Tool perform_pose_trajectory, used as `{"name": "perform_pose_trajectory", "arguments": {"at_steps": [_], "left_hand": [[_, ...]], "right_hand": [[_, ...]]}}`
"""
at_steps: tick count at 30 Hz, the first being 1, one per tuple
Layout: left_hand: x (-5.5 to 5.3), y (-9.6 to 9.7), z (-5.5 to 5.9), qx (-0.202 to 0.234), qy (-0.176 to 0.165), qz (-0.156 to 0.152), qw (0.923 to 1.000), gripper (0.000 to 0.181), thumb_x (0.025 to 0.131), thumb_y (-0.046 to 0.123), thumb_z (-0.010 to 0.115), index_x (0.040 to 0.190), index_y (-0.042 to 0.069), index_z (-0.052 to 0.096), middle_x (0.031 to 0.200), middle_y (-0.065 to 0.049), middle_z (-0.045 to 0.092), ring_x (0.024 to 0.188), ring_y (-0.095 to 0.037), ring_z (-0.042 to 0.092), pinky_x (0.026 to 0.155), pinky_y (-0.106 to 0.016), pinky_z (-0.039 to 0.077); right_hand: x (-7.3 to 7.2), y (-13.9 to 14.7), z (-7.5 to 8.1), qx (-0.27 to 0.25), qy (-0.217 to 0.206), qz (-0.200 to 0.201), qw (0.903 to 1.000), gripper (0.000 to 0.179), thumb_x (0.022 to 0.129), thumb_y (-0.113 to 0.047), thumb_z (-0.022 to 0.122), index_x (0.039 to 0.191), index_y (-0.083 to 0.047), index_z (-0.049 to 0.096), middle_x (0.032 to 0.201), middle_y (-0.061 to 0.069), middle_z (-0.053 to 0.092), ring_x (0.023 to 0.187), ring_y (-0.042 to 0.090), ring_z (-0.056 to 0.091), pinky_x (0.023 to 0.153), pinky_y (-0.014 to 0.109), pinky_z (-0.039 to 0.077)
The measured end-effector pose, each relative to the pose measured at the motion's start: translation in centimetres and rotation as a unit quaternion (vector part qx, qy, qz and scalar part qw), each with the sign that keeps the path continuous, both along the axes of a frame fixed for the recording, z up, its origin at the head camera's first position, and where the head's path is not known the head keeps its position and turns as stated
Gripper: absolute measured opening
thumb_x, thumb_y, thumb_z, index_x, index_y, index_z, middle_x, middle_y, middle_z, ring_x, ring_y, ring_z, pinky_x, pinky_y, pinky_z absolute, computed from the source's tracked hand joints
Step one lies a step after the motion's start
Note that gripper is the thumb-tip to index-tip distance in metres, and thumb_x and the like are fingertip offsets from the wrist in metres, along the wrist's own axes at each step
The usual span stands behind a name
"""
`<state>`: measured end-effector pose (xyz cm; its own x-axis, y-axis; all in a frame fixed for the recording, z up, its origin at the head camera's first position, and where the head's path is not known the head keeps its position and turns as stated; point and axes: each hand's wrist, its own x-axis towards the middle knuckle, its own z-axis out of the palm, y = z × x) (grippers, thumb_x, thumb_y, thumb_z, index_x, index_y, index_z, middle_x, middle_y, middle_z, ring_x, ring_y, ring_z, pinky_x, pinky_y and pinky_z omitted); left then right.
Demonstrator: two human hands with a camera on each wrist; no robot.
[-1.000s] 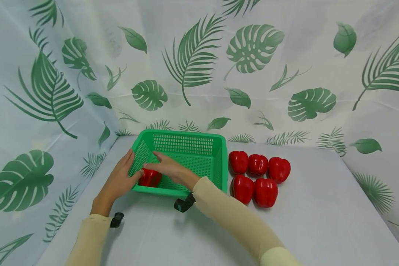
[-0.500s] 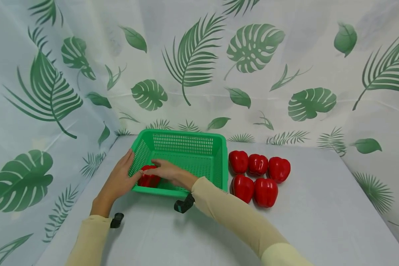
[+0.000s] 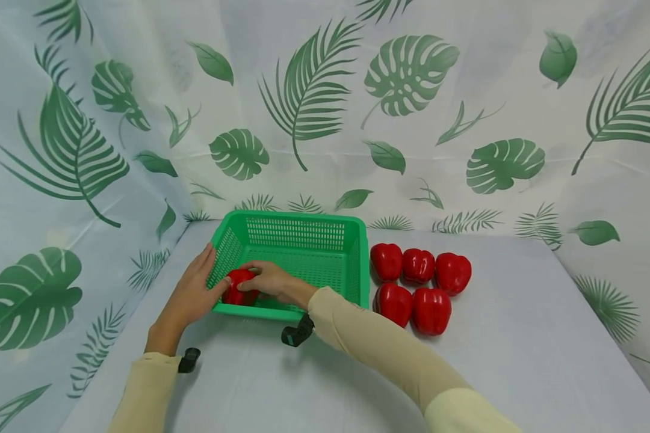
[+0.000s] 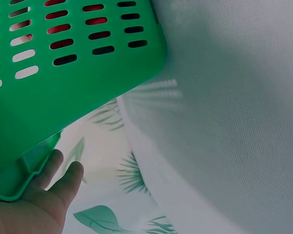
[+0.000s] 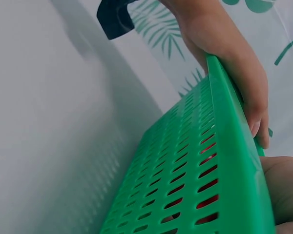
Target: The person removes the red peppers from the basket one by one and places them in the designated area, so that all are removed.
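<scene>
In the head view, a green plastic basket (image 3: pixel 298 217) stands on the table. My left hand (image 3: pixel 191 296) holds its left rim near the front corner, and the left wrist view shows fingers (image 4: pixel 68 183) of that hand under the rim from outside. Inside the basket's front left corner is a red bell pepper (image 3: pixel 236 296). My right hand (image 3: pixel 275 282) reaches over the front rim and grips this pepper, fingers on top and thumb at the near side. In the right wrist view, the basket wall hides most of the pepper; red shows through the slots.
Several red bell peppers (image 3: pixel 432 311) lie in two rows on the table just right of the basket. White cloth (image 3: pixel 249 385) covers the table. A leaf-printed curtain (image 3: pixel 325 90) rises behind and at both sides.
My right hand has lowered onto the pepper and its fingers have closed around it. The pepper has turned slightly and shifted a little left. My left hand stays on the rim.
</scene>
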<state>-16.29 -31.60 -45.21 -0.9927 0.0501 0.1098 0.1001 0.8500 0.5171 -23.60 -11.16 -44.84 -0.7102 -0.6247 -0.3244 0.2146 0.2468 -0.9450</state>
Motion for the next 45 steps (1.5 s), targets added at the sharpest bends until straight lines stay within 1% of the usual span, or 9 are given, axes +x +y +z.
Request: {"name": "perform_pose_trajectory", "arguments": {"at_steps": [6, 10, 14, 16, 19, 24, 30, 39, 45], "left_hand": [[0.0, 0.1, 0.0, 0.003, 0.0, 0.004, 1.0, 0.082, 0.109, 0.036, 0.057, 0.166, -0.009, 0.018, 0.176, -0.025, 0.011, 0.158, -0.051, 0.016, 0.122, -0.072, 0.02], [0.0, 0.1, 0.0, 0.0, -0.003, 0.006, 1.0, 0.081, 0.109, 0.035, 0.057, 0.166, -0.009, 0.019, 0.176, -0.025, 0.011, 0.158, -0.051, 0.017, 0.122, -0.072, 0.021], [-0.1, 0.0, 0.0, -0.001, 0.0, 0.003, 1.0, 0.081, 0.109, 0.034, 0.057, 0.166, -0.009, 0.02, 0.176, -0.026, 0.012, 0.157, -0.052, 0.018, 0.121, -0.073, 0.022], [-0.1, -0.1, 0.1, 0.001, 0.003, 0.001, 1.0, 0.081, 0.109, 0.034, 0.058, 0.166, -0.009, 0.02, 0.176, -0.025, 0.012, 0.157, -0.051, 0.018, 0.121, -0.073, 0.022], [-0.2, -0.1, 0.0, 0.001, 0.006, -0.003, 1.0, 0.081, 0.109, 0.034, 0.058, 0.166, -0.009, 0.02, 0.176, -0.025, 0.013, 0.157, -0.051, 0.018, 0.121, -0.073, 0.022], [-0.3, 0.0, -0.1, 0.005, 0.006, -0.001, 1.0, 0.081, 0.11, 0.038, 0.056, 0.166, -0.008, 0.021, 0.176, -0.024, 0.013, 0.158, -0.05, 0.018, 0.121, -0.072, 0.022], [-0.3, -0.1, -0.1, 0.007, 0.004, 0.006, 1.0, 0.082, 0.112, 0.044, 0.052, 0.166, -0.008, 0.021, 0.176, -0.025, 0.014, 0.158, -0.051, 0.018, 0.121, -0.073, 0.022], [-0.4, -0.1, 0.0, 0.017, 0.007, -0.003, 0.9998, 0.083, 0.112, 0.045, 0.052, 0.166, -0.009, 0.019, 0.176, -0.025, 0.011, 0.159, -0.051, 0.015, 0.122, -0.072, 0.019], [-0.2, -0.1, 0.0, 0.021, 0.003, -0.005, 0.9998, 0.086, 0.112, 0.048, 0.051, 0.166, -0.009, 0.017, 0.176, -0.026, 0.01, 0.159, -0.051, 0.013, 0.123, -0.072, 0.017]], "right_hand": [[-0.1, -0.1, -0.1, 0.002, 0.005, -0.011, 0.9999, 0.047, 0.1, -0.008, 0.076, 0.145, -0.008, 0.064, 0.14, 0.012, 0.062, 0.107, 0.025, 0.063, 0.097, 0.053, 0.056], [-0.2, -0.1, 0.0, 0.01, 0.009, -0.017, 0.9998, 0.047, 0.1, -0.009, 0.076, 0.146, -0.007, 0.064, 0.138, 0.012, 0.063, 0.106, 0.024, 0.065, 0.091, 0.047, 0.06], [-0.3, 0.0, 0.3, 0.007, 0.008, -0.03, 0.9995, 0.049, 0.1, -0.01, 0.075, 0.148, -0.007, 0.063, 0.135, 0.012, 0.065, 0.107, 0.024, 0.066, 0.082, 0.038, 0.061], [-0.4, 0.0, 0.6, 0.0, 0.002, -0.04, 0.9992, 0.05, 0.1, -0.011, 0.075, 0.148, -0.007, 0.063, 0.135, 0.012, 0.065, 0.107, 0.025, 0.066, 0.081, 0.037, 0.062], [-0.4, 0.1, 1.0, -0.011, -0.008, -0.055, 0.9984, 0.05, 0.1, -0.011, 0.075, 0.149, -0.007, 0.062, 0.137, 0.011, 0.065, 0.109, 0.025, 0.065, 0.088, 0.042, 0.062], [-0.4, 0.4, 1.6, -0.036, -0.029, -0.069, 0.9965, 0.051, 0.101, -0.011, 0.075, 0.151, -0.007, 0.061, 0.142, 0.011, 0.062, 0.115, 0.026, 0.064, 0.1, 0.05, 0.059], [-0.7, 1.8, 2.6, -0.055, -0.03, -0.081, 0.9947, 0.053, 0.1, -0.007, 0.074, 0.151, -0.005, 0.06, 0.145, 0.013, 0.061, 0.121, 0.031, 0.064, 0.105, 0.055, 0.055], [-1.5, 5.1, 3.7, -0.088, -0.041, -0.077, 0.9923, 0.055, 0.102, -0.004, 0.071, 0.155, -0.002, 0.055, 0.151, 0.018, 0.057, 0.124, 0.036, 0.063, 0.111, 0.061, 0.048], [-1.6, 7.2, 4.5, -0.091, -0.038, -0.077, 0.9921, 0.054, 0.103, -0.005, 0.07, 0.155, -0.003, 0.054, 0.152, 0.017, 0.056, 0.129, 0.037, 0.06, 0.111, 0.059, 0.049]]}}
